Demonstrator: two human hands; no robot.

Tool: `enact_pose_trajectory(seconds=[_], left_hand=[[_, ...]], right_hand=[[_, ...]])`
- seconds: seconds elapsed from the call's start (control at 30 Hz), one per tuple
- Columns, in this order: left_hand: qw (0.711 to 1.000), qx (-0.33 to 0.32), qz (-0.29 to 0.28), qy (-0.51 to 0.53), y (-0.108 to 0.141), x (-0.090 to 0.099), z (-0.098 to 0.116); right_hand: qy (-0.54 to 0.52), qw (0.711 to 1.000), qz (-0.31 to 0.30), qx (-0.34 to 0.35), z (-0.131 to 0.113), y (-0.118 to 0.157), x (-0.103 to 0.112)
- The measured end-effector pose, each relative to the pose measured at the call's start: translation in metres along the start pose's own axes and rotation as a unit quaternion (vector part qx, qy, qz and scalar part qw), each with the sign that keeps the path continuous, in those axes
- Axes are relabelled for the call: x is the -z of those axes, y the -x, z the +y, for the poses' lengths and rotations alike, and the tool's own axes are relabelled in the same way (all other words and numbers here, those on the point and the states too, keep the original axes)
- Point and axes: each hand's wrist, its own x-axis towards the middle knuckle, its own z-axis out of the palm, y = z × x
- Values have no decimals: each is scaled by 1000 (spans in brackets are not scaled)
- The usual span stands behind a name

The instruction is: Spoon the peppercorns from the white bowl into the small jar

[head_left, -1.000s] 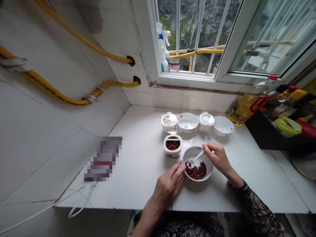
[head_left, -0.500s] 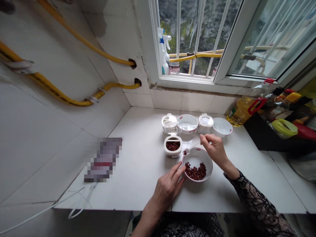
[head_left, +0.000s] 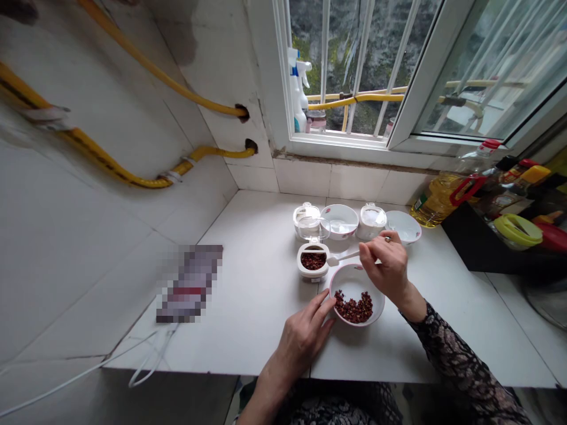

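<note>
Head view: the right hand (head_left: 384,265) pinches a white spoon (head_left: 344,256) between thumb and fingers, long axis near level, bowl end pointing left at the rim of a white container (head_left: 312,273) of red peppercorns. The left hand (head_left: 303,336) is loosely spread, fingertips against a pink-rimmed white bowl (head_left: 354,282) holding more peppercorns (head_left: 353,307). The oil bottle (head_left: 436,200) label is too small to read

Yellow pipes (head_left: 110,165) cross the tiled wall (head_left: 88,248) beside a barred window (head_left: 336,71).
</note>
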Motion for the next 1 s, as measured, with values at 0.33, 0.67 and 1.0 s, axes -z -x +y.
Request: enact_pose_trajectory(seconds=[0.33, 0.67, 1.0], left_hand=[[1000, 7, -6, 8, -1, 2, 1], [1000, 6, -6, 9, -1, 2, 1], [1000, 3, -5, 7, -2, 2, 1]], right_hand=[[1, 989, -146, -12, 12, 44, -4], [-119, 954, -165, -219, 13, 52, -7], [-171, 920, -163, -312, 13, 50, -1]])
